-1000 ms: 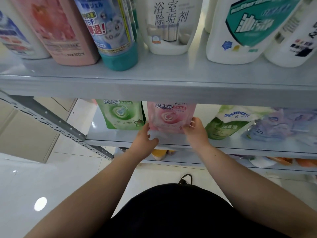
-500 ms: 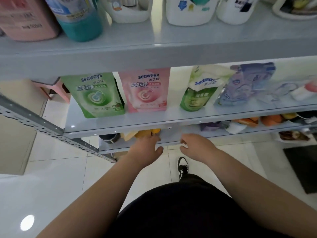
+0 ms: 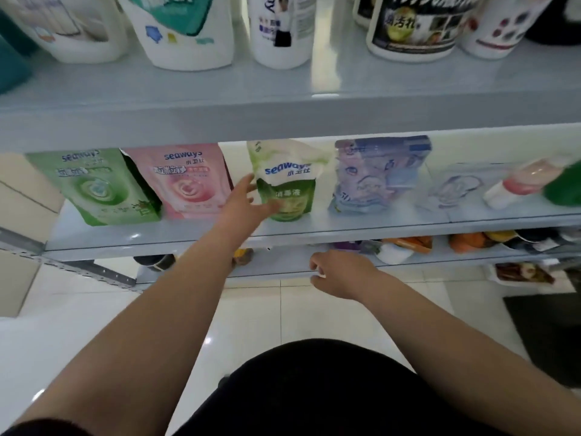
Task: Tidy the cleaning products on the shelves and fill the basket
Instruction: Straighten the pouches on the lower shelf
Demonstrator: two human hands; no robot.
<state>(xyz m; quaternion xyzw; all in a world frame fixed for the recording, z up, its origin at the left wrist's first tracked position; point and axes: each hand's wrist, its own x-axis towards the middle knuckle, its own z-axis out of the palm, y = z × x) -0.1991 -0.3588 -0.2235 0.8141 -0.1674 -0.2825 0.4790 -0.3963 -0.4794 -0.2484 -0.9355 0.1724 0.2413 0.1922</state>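
Left hand: we have our left hand (image 3: 248, 202) stretched out to the middle shelf (image 3: 345, 229), fingers straight and spread, thumb raised, nothing in its grasp.
Contact: our fingertips lie over the lower left of the white-and-green pouch (image 3: 289, 174); we cannot tell whether they press it or only come up against it.
Right hand: our right hand (image 3: 339, 273) hangs lower, in front of the edge of the lower shelf (image 3: 283, 265), fingers loosely curled, holding nothing.
Pouch row: from the left, on the middle shelf, we see the green pouch (image 3: 97, 187), the pink pouch (image 3: 188, 180) touching it, then the white-and-green pouch, leaning a little, then the blue pouch (image 3: 377, 174).
Gap: the pink pouch and the white-and-green pouch stand apart, and our left hand is between them.
Further right: a clear pouch (image 3: 452, 187) and a pink-and-white bottle (image 3: 528, 184) lying on its side.
Upper shelf: the upper shelf (image 3: 283, 89) carries upright white bottles, among them a jug with a teal label (image 3: 185, 36).
Lower shelf: orange and dark packets, too blurred for us to name.
Floor: pale tiles (image 3: 267, 309), with a dark mat (image 3: 547, 335) at the right.
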